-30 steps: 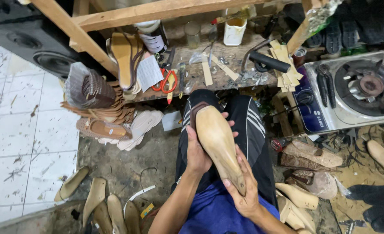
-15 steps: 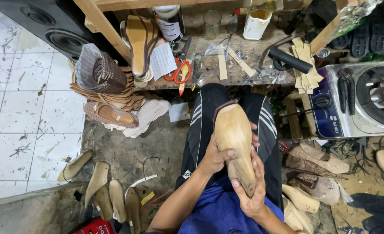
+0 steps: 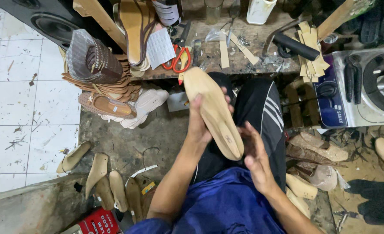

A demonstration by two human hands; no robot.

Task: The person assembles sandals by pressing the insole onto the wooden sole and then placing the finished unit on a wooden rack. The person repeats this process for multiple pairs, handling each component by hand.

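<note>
- Your left hand (image 3: 199, 123) grips the wooden shoe last (image 3: 213, 112) from its left side, fingers curled over the top edge, thumb side hidden behind the wood.
- The shoe last is held up over your lap, sole face toward you, toe pointing away toward the bench (image 3: 252, 60), heel end nearest you.
- Your right hand (image 3: 253, 152) is open, palm turned toward the heel end of the last, fingers spread and touching or just beside it; you can't tell which.
- Beneath the last, your legs in black trousers with white stripes (image 3: 261, 117).
- On the bench edge just beyond the toe: orange-handled scissors (image 3: 177, 58), paper slip (image 3: 159, 47), strips of pale material (image 3: 237, 47).
- Left of the bench, a stack of brown sandal uppers (image 3: 103, 80).
- On the floor to your left, several spare lasts (image 3: 109, 184) lying in a row.
- To your right, a gas stove (image 3: 365, 86) and a pile of more lasts (image 3: 317, 151).
</note>
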